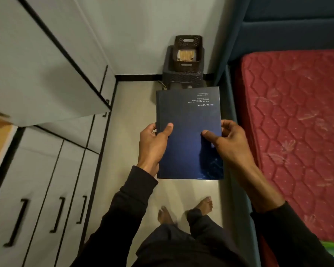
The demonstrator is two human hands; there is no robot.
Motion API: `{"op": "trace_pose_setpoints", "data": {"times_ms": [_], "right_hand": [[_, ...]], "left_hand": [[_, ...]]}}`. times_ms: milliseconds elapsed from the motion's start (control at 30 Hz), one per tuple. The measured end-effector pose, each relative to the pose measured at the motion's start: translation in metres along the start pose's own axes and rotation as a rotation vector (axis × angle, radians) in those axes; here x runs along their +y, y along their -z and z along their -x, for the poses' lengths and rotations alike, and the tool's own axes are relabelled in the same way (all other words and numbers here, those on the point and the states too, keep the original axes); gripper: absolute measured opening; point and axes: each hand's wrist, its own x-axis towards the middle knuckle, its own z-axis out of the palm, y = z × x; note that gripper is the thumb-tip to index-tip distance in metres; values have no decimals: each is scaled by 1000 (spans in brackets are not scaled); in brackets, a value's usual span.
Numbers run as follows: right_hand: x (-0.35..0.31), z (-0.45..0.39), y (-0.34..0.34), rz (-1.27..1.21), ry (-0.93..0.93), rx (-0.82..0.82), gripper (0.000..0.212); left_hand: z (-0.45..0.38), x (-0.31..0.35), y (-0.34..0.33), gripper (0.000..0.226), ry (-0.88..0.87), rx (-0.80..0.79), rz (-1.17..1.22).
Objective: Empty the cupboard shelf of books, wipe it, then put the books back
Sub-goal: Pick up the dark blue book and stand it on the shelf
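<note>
On my left I see pale grey cupboard doors with black bar handles, one upper door swung out over the floor. My left hand grips the flat, dark blue hardcover book's left edge, thumb on the cover; my right hand clasps its right edge likewise. The book hangs level above glossy cream floor tiles, between cupboard and quilted red mattress.

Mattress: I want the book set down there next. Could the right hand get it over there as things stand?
Probably yes. The right hand grips the book at its right edge, and the mattress lies bare just to its right, with only the bed frame edge between.
</note>
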Motion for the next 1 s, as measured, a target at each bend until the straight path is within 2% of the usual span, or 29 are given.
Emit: {"op": "trace_pose_setpoints", "data": {"times_ms": [167,333,500,833,1000], "right_hand": [[-21,22,-52,35,66,-130,38],[-42,38,-102,72,142,-282,20],[-57,43,-141,149,170,-363,39],[-106,39,-208,286,325,-656,36],[-123,49,-243,308,407,-837,32]], "left_hand": [[13,-5,66,30,-10,93,56],[22,-13,125,24,-29,207,99],[27,-17,161,25,-24,327,161],[38,-13,208,17,1,617,313],[53,-21,231,14,-65,763,340]]}}
